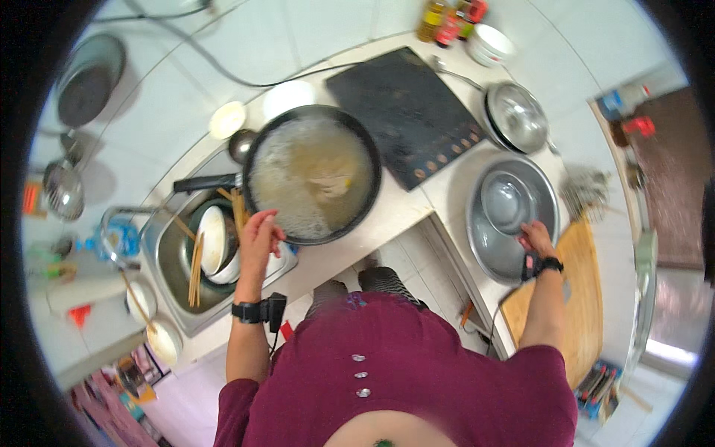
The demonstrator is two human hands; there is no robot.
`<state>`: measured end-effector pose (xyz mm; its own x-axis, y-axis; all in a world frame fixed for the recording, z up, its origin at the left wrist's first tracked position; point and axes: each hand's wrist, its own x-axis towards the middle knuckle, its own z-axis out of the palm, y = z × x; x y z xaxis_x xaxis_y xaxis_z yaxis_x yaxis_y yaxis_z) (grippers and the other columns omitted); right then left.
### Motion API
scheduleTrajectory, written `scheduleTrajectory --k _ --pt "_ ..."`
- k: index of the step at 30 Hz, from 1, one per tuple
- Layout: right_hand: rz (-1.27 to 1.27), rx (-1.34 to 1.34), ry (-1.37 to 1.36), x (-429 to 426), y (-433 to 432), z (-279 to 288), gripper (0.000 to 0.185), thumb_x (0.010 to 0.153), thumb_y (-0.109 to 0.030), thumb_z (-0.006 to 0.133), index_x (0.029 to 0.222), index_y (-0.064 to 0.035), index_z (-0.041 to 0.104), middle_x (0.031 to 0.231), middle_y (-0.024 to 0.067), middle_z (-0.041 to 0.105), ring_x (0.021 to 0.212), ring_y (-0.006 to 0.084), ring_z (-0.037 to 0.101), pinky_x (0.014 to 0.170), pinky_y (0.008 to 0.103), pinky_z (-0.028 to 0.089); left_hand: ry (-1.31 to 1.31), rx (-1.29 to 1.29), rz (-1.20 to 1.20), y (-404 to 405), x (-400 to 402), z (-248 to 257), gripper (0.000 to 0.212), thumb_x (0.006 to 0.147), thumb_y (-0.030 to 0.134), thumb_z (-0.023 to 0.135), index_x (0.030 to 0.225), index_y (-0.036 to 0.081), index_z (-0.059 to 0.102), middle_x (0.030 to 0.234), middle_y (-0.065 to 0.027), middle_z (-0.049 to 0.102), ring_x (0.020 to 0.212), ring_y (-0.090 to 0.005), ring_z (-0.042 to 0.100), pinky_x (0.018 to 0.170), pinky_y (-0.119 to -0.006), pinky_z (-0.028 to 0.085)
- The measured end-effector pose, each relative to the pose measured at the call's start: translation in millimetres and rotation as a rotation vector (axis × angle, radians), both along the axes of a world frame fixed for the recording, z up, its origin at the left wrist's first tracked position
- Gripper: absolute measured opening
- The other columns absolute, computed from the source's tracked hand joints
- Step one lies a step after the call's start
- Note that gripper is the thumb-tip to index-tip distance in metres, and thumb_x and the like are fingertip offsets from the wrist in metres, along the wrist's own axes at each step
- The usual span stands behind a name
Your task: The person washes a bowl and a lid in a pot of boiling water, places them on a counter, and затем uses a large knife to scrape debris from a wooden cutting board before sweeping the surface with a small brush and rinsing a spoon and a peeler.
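Observation:
My right hand (537, 237) grips the rim of a small metal bowl (503, 193), which sits inside a larger stainless steel basin (483, 262) on the right counter. My left hand (261, 230) hovers over the near-left rim of a wide black pan (373, 184), fingers loosely bent and apart, with nothing seen in it. Cloudy, foamy liquid fills the pan, with a pale yellowish mass in it. The pan's black handle (204, 183) points left over the sink. Between pan and basin, farther back, lies a black induction cooktop (405, 106).
Left of me, the sink (167, 274) holds stacked bowls (213, 240) and chopsticks (195, 271). A wooden cutting board (584, 302) lies beside the basin. Metal bowls (516, 114) and sauce bottles (447, 28) stand at the back right. A cable (223, 70) runs to the cooktop.

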<state>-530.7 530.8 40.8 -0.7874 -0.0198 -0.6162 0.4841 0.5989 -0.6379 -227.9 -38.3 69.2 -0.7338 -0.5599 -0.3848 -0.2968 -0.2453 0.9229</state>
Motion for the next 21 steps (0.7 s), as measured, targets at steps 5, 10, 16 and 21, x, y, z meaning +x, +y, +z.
scheduleTrajectory --k 5,10,16,21 --pt "-0.064 0.226 0.43 -35 50 -28 0.033 0.087 -0.022 0.059 0.112 -0.0008 0.056 0.073 0.0063 0.058 0.053 0.014 0.057 0.041 0.0256 0.044 0.025 0.03 0.071 -1 12 -6 0.026 0.095 0.018 0.048 0.113 0.0 0.054 0.067 -0.005 0.058 0.046 -0.0054 0.045 0.039 -0.02 0.039" --pt "0.105 0.345 0.797 -96 51 -9 0.035 0.089 -0.022 0.056 0.115 0.0013 0.056 0.08 0.0088 0.061 0.059 0.013 0.057 0.047 0.0261 0.048 -0.019 0.017 0.185 1 35 -12 0.027 0.095 0.019 0.048 0.113 -0.001 0.054 0.069 -0.0049 0.059 0.047 -0.0056 0.044 0.041 -0.021 0.039" --pt "0.504 -0.239 0.535 -81 -137 50 0.03 0.094 -0.025 0.053 0.113 -0.0016 0.058 0.084 0.0054 0.06 0.06 0.008 0.052 0.053 0.0215 0.041 -0.127 -0.03 0.325 6 80 -22 0.028 0.095 0.02 0.048 0.112 -0.001 0.055 0.069 -0.0049 0.059 0.048 -0.0062 0.046 0.041 -0.022 0.041" --pt "0.969 -0.27 0.207 -7 -282 85 0.024 0.095 -0.024 0.053 0.111 -0.0064 0.06 0.083 0.0014 0.062 0.065 0.007 0.054 0.048 0.0192 0.035 -0.086 0.06 0.431 -6 120 -32 0.026 0.094 0.02 0.048 0.11 0.001 0.057 0.071 -0.0046 0.06 0.05 -0.0062 0.047 0.044 -0.022 0.044"
